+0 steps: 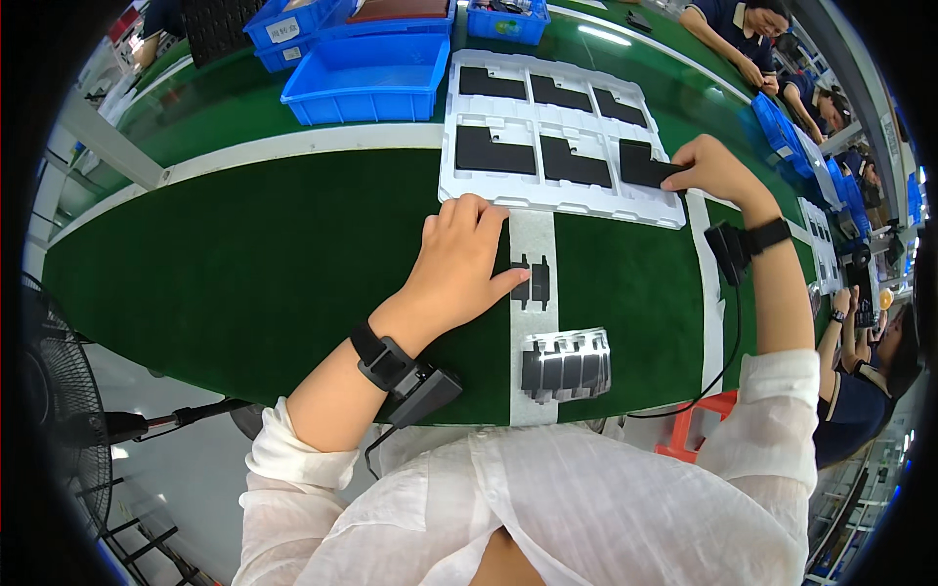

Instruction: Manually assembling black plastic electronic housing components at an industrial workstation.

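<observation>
A white moulded tray (542, 203) lies at the far side of the green mat, with several flat black notched plates in its compartments. My right hand (718, 174) pinches the edge of the black plate (645, 164) in the near right compartment; that plate sits slightly tilted there. My left hand (454, 256) has its fingertips at the tray's near left corner and its thumb spread out, holding nothing. Beside that thumb, two small black tabbed pieces (540, 283) lie on a pale strip (532, 234). Closer to me stands a clear plastic holder (594, 344) with several similar black pieces.
Blue bins (366, 83) stand beyond the mat at the back left, and another blue bin (508, 21) behind the tray. A black fan (68, 400) is at the far left. Co-workers sit along the right, one person (733, 39) at the back. A cable (718, 381) hangs from my right wrist.
</observation>
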`<action>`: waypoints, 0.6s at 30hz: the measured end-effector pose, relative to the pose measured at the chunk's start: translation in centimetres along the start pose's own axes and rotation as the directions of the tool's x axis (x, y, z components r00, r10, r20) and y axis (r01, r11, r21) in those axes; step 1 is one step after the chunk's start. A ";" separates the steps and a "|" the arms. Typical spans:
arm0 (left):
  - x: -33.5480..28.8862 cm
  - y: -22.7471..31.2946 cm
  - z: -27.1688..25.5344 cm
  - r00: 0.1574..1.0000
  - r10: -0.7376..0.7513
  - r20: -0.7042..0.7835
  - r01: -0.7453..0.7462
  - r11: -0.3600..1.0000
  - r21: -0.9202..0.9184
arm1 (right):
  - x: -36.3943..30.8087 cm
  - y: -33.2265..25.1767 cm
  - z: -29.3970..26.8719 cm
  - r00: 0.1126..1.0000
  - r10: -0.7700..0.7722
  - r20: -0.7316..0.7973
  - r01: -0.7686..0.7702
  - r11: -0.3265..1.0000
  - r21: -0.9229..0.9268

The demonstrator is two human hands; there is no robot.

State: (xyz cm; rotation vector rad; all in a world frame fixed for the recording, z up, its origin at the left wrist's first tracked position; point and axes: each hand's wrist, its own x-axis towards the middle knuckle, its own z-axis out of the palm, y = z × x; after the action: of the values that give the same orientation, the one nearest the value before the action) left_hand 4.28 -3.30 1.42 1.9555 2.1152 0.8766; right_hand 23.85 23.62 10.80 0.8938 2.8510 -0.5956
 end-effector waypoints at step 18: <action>-0.4 0.0 -1.0 1.000 0.017 0.012 -0.017 0.999 0.032 | -5.4 -8.6 12.1 0.994 0.108 -0.026 0.003 0.211 0.978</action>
State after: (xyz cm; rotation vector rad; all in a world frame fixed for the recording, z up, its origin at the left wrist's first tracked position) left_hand 3.86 -4.03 2.17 1.9920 2.1226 0.8375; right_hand 23.07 9.55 3.67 1.0612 2.1251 -2.5801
